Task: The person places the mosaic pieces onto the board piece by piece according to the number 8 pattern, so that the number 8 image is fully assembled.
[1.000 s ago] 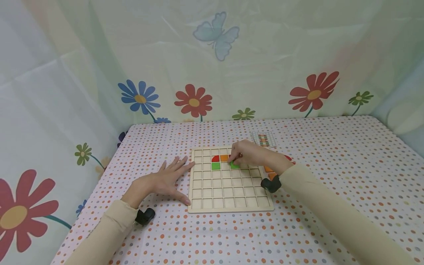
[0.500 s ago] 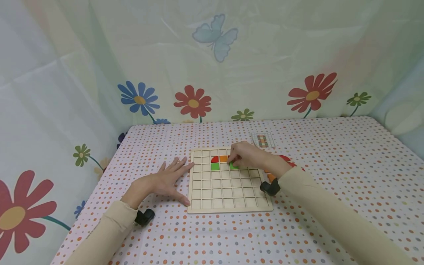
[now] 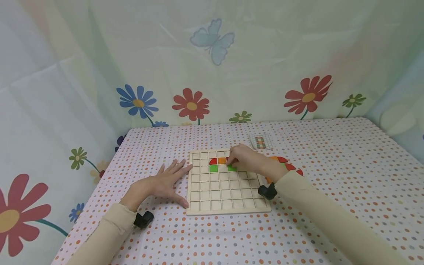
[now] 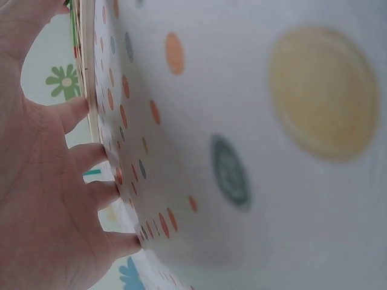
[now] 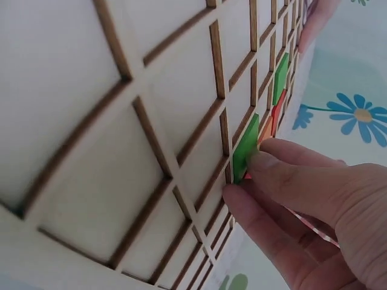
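A wooden grid board point(image 3: 228, 195) lies flat on the table. My left hand point(image 3: 162, 184) spreads its fingers at the board's left edge; thumb and index fingertip touch that edge, and the other fingertips rest on the cloth. With thumb and fingers, my right hand point(image 3: 246, 158) pinches a green square tile point(image 5: 247, 145) at a cell in the board's upper part. A second green square tile point(image 3: 213, 168) sits two cells to its left. Above that one lie a red rounded tile point(image 3: 213, 161) and an orange square tile point(image 3: 222, 161). My right hand partly hides another red piece.
Several loose red, orange and green tiles point(image 3: 290, 167) lie right of the board, partly behind my right forearm. A small printed card point(image 3: 261, 141) with a coloured grid pattern lies beyond the board. Dotted cloth point(image 3: 212, 243) covers the table, and a flowered curtain hangs behind.
The head view has tilted slightly upward, and more loose tiles show past my right forearm. My right hand stays at the same cell with the green tile; my left hand keeps its place.
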`<state>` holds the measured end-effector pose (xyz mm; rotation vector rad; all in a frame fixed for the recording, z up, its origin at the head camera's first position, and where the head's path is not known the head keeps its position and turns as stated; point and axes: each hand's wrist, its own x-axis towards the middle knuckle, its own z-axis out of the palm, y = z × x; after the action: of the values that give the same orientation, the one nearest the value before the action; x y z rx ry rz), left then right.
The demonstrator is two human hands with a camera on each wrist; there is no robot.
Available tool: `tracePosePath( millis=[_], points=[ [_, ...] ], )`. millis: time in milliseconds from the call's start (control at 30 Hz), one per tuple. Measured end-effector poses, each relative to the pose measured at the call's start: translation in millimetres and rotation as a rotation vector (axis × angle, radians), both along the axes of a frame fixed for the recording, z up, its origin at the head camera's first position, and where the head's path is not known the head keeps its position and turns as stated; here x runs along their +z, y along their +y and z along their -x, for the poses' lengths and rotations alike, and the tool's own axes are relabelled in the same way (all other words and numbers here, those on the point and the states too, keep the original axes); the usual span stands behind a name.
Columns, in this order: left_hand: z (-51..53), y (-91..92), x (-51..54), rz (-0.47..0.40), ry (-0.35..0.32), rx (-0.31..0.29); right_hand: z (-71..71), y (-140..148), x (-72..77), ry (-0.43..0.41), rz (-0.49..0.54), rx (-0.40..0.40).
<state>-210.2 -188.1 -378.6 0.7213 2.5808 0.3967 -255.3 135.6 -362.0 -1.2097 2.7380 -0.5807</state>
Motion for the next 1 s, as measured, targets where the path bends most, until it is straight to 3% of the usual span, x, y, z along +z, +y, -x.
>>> tracePosePath(
  millis=[233, 500, 667, 833, 1000],
  points=[
    [-0.6, -1.1, -1.5, -0.005, -0.009, 0.001, -7.2, 15, -6.4, -0.05, 0.073, -0.057],
    [-0.2, -1.6, 0.2, -0.003, -0.008, -0.002, -33.3, 63, 2.3, -0.068, 0.1, -0.16],
    [-0.1, -1.1, 0.3, 0.012, -0.006, -0.005, -39.6, 102, 11.9, -0.076, 0.067, -0.239],
    [-0.5, -1.4, 0.0, 0.008, -0.007, -0.007, -42.8, 132, 16.9, -0.166, -0.002, -0.269],
    [0.0, -0.6, -0.3, -0.001, -0.004, -0.012, -49.6, 148, 12.5, -0.261, -0.047, -0.294]
  ],
)
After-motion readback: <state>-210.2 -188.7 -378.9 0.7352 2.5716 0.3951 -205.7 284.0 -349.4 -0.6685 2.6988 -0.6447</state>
